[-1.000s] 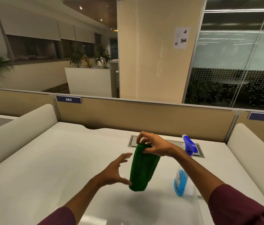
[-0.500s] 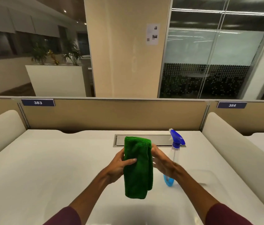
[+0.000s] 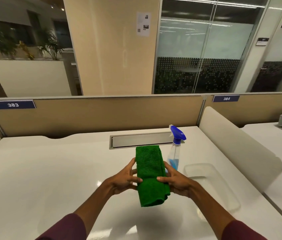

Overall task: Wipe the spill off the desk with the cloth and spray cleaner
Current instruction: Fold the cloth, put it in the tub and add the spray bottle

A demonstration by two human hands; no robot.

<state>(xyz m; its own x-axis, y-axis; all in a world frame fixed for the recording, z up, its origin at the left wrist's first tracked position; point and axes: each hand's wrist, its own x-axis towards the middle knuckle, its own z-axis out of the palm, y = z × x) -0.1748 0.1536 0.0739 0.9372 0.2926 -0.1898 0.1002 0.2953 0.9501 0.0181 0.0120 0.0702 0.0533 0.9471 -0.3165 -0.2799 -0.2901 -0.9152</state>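
i see both hands up over the middle of the white desk (image 3: 41,170), holding a folded green cloth (image 3: 149,174) between them, clear of the surface. my left grip (image 3: 125,179) closes on the cloth's left edge, thumb lying across the front face and fingers curled behind; my right grip (image 3: 175,183) does the same on the right edge, thumb tip pressed to the front at about the same height. the cloth stands roughly upright, its top end toward the far edge and its bottom end hanging loose below the thumbs. the spray cleaner (image 3: 175,151) stands upright on the desk just beyond my right hand, toward the far right corner, with a blue trigger head and a clear body holding blue liquid at the bottom. a grey cable tray lid (image 3: 140,140) sits set into the desk near the far edge, behind the cloth. right of the bottle, a faint glossy wet-looking patch (image 3: 211,184) shows on the desk.
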